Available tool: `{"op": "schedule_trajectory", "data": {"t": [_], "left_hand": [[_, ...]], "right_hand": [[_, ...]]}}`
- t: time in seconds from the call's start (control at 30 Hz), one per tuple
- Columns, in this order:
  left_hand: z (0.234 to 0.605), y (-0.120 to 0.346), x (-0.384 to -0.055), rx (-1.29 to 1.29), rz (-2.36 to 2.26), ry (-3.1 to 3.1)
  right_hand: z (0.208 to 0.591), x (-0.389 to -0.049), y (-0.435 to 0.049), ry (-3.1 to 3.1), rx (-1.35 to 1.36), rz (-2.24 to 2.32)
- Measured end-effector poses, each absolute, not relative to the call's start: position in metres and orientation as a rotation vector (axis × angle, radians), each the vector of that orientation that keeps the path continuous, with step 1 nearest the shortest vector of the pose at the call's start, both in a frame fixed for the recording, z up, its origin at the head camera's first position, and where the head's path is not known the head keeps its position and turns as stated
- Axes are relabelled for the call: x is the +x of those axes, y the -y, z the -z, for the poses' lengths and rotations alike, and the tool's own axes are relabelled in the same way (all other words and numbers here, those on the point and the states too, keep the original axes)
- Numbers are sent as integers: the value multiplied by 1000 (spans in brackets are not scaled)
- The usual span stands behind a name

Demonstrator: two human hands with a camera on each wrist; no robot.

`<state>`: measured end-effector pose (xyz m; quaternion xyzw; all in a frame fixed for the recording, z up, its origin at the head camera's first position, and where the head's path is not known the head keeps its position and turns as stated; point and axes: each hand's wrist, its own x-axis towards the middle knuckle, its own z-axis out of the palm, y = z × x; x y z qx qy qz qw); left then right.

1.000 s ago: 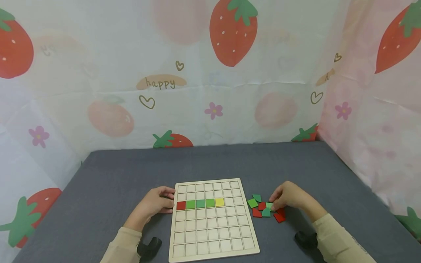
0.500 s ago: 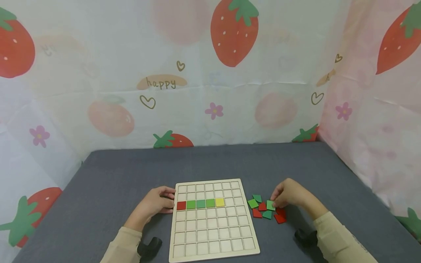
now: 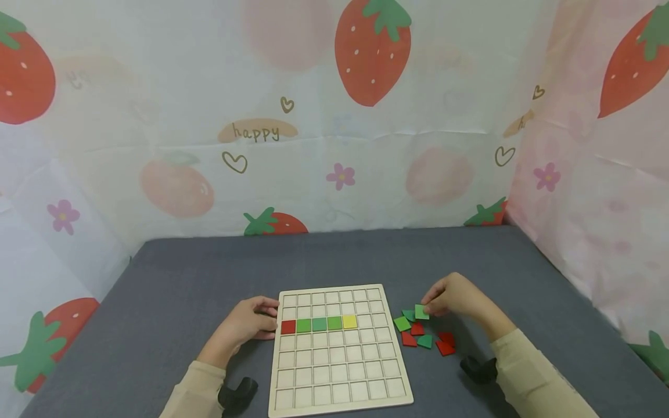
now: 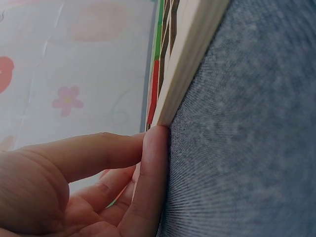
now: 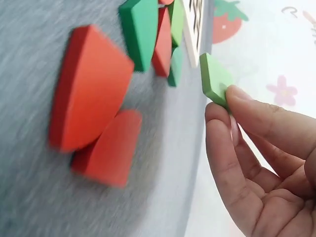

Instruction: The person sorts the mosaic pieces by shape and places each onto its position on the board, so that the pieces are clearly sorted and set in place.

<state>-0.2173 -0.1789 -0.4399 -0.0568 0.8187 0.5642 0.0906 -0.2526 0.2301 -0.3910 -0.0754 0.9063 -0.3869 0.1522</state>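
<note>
My right hand [image 3: 455, 294] pinches a light green square tile [image 3: 421, 312] between thumb and fingertips. In the right wrist view the light green tile [image 5: 215, 80] is raised off the table, tilted, one corner against the thumb. A pale wooden grid board [image 3: 340, 371] lies flat on the table; a row of colored tiles fills part of its third row: red [image 3: 288, 327], green [image 3: 303, 325], teal [image 3: 319, 324], green [image 3: 334, 323] and yellow [image 3: 349, 321]. My left hand [image 3: 245, 322] rests at the board's left edge; in the left wrist view fingertips [image 4: 157, 136] touch its side.
Loose tiles lie right of the board: a green square [image 3: 401, 323], teal pieces [image 3: 425, 341] and several red pieces [image 3: 445, 348], some of them overlapping. Dark grey cloth [image 3: 334, 255] covers the table. A strawberry-patterned curtain [image 3: 334, 133] stands behind and along both sides.
My right hand has lifted the light green tile from the pile and moved it up and left, toward the board. My left hand and the board have stayed in place.
</note>
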Motion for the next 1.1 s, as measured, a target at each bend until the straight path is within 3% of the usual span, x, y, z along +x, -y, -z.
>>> {"op": "schedule_trajectory", "data": {"t": [1.1], "left_hand": [[442, 179, -217, -172, -1675, -2441]], "right_hand": [[400, -279, -163, -2360, -205, 1242]]}}
